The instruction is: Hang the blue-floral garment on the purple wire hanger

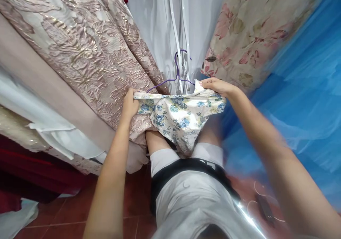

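A white garment (177, 114) printed with blue and yellowish flowers is stretched out in front of my legs. Its exact cut is hard to make out. My left hand (130, 106) is closed on its upper left corner, fingers wrapped round the cloth. At the upper right, my right hand (215, 85) pinches the top edge, near a small white flap that sticks up. Between the hands, a thin purple hanger (177, 76) rises behind the garment; its lower part is hidden by the cloth. White straps hang down by the hanger's hook.
Pink-gold brocade fabric (93, 50) hangs at the left, beside white and dark red cloth (26, 168). Floral beige fabric (247, 36) and blue tulle (306, 100) hang at the right. White fabric (145, 8) is behind. A dark power strip with cables (265, 208) lies on the red tiled floor (71, 210).
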`<state>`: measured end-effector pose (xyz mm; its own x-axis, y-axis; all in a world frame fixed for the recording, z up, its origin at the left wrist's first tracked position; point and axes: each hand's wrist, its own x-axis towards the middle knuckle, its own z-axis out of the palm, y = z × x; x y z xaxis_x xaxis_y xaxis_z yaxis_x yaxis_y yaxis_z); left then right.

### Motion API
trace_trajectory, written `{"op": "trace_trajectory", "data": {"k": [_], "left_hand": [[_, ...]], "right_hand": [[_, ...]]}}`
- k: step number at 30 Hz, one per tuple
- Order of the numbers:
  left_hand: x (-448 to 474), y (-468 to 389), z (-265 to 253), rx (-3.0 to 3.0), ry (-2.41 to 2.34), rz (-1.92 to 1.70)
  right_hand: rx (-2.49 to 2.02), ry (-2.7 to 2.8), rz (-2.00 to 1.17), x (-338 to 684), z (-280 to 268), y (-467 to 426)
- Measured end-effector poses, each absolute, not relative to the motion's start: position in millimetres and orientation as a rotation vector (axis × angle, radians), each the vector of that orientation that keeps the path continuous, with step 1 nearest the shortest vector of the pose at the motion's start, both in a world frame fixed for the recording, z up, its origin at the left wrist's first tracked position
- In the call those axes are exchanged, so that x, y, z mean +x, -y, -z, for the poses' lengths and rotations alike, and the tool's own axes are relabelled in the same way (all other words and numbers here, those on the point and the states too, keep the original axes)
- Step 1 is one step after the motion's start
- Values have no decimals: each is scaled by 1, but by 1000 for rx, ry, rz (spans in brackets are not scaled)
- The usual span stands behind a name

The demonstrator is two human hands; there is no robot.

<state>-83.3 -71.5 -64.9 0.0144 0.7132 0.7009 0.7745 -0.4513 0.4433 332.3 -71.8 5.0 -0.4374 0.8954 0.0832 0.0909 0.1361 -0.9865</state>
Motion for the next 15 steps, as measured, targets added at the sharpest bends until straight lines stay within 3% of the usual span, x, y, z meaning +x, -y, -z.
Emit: {"op": "trace_trajectory", "data": {"k": [4,10,15], "left_hand": [[-61,58,45,-2353,1331,1732],[-42,71,53,-2418,1395,1560],[-31,88,44,-2338,1413,1494]], "right_hand": [[-988,1810,-1104,334,6,69],[-968,1792,-593,338,31,75],[-1001,1880,-391,334,2,81]]}}
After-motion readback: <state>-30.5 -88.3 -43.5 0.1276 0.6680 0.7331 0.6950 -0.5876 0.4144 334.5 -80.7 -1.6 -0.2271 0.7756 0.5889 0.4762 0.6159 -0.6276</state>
